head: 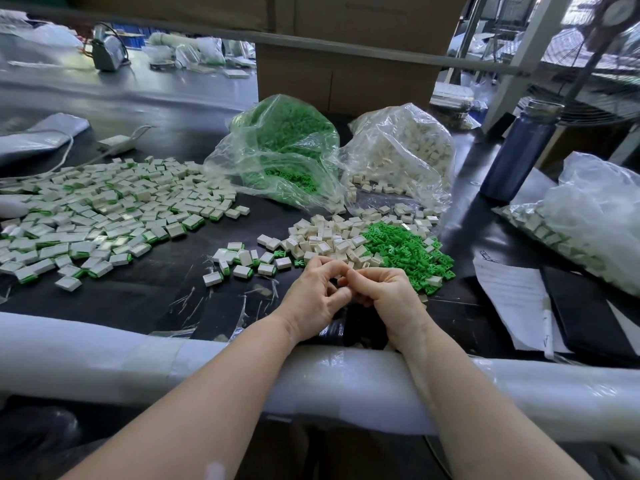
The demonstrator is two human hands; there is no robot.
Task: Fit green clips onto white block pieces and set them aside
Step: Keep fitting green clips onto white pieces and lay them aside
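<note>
Resting both forearms on the padded edge (pixel 346 382), my left hand (pixel 317 299) and right hand (pixel 384 299) meet fingertip to fingertip, fingers curled; whatever they pinch is hidden.

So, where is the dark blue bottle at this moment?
In the head view the dark blue bottle stands upright at the far right of the table, between the bag of white blocks and another plastic bag.

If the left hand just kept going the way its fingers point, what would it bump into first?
Most likely the right hand: the left hand has its fingers curled up and to the right, nearly touching it. Past that lies the loose pile of white blocks, though depth is unclear.
</note>
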